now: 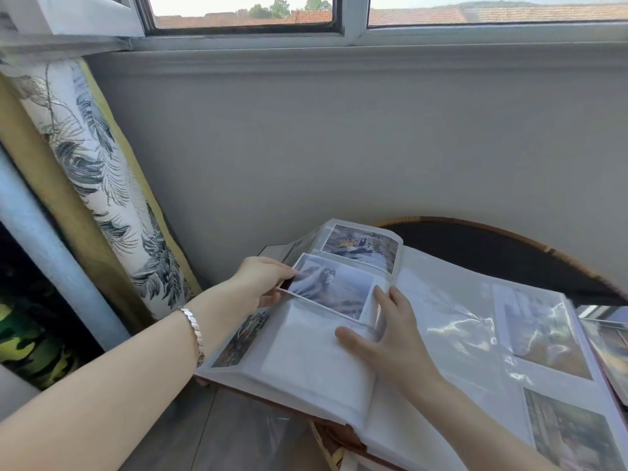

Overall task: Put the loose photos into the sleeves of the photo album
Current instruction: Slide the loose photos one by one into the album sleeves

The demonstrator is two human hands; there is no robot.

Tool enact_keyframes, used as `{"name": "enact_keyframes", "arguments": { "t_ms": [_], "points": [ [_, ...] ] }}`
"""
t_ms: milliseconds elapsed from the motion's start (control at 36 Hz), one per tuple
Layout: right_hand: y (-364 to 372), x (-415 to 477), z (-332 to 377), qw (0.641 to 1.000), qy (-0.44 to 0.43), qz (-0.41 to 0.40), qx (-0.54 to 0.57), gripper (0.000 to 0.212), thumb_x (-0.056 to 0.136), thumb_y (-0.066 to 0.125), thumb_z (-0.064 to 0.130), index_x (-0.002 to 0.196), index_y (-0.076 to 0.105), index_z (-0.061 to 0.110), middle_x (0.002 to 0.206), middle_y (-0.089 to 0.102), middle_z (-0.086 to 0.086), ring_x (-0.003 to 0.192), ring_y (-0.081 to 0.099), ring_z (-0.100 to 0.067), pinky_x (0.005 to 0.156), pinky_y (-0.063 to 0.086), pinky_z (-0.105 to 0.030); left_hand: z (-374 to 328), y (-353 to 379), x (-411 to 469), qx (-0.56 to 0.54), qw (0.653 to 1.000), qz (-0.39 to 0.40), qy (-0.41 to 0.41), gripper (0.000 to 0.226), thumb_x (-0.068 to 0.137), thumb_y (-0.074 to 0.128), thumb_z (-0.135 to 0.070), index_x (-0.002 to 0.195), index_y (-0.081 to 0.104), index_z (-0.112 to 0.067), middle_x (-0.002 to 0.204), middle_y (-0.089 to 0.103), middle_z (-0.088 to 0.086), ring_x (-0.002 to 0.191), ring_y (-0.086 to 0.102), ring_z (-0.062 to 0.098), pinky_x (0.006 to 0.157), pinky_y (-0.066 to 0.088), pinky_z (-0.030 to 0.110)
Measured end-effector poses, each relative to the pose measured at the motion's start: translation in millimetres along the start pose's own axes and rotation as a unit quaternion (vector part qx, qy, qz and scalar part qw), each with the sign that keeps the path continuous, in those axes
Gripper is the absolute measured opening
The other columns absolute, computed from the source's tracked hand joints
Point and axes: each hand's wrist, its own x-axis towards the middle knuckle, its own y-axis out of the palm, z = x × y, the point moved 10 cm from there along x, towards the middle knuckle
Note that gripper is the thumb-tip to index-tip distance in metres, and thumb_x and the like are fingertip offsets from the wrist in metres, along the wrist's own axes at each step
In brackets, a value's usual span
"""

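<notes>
Left arm: bare forearm reaching in from lower left; metal link band [196, 334] on the wrist.
Left hand [260, 283]: thumb and fingers pinch left edge of photo [334, 287]; lower fingers probably underneath, hidden.
Right hand [380, 338]: fingers straight, spread, resting flat on album page [306, 362]; forearm enters from lower right.

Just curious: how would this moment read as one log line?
photo: partly in sleeve | left hand: pinches photo's left edge | right hand: presses album page
</notes>
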Motion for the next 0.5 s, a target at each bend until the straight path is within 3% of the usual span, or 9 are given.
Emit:
{"name": "enact_keyframes", "arguments": {
  "t_ms": [250,333,417,500],
  "points": [
    [-1.0,1.9,0.7,1.000,-0.004,-0.012,-0.005,0.097,0.072,0.073,0.046,0.147,0.015,0.023,0.154,0.006,0.007,0.142,0.005,-0.009,0.114,0.012,-0.026,-5.9,9.7,4.2,0.044,0.999,0.009,0.027,0.016,0.090,0.060,-0.013,0.074,0.058,-0.016,0.071,0.054,0.002,0.059,0.048,0.011,0.040,0.044,0.013],
    [-2.6,3.1,1.1,1.000,-0.006,-0.019,0.003,0.102,0.069,0.076,0.045,0.147,0.012,0.026,0.153,0.011,0.006,0.142,0.008,-0.010,0.117,0.015,-0.032,-6.2,10.4,5.2,0.058,0.998,0.011,0.035,0.014,0.090,0.061,-0.017,0.077,0.058,-0.016,0.075,0.056,0.004,0.064,0.051,0.014,0.052,0.048,0.020],
    [-2.4,2.9,1.6,1.000,-0.009,-0.024,-0.006,0.103,0.069,0.076,0.045,0.147,0.010,0.026,0.154,0.011,0.007,0.142,0.007,-0.010,0.117,0.015,-0.032,-9.3,10.1,2.3,0.071,0.996,0.007,0.058,0.022,0.079,0.074,-0.029,0.080,0.059,-0.012,0.078,0.058,0.005,0.068,0.052,0.017,0.060,0.049,0.026],
    [-2.1,2.6,1.1,1.000,-0.008,-0.025,-0.008,0.102,0.069,0.076,0.045,0.146,0.012,0.024,0.153,0.011,0.005,0.142,0.008,-0.010,0.116,0.015,-0.029,-16.2,7.7,0.0,0.092,0.992,-0.015,0.084,0.029,0.064,0.086,-0.024,0.073,0.061,-0.012,0.077,0.067,0.008,0.065,0.056,0.019,0.056,0.044,0.026]
  ]
}}
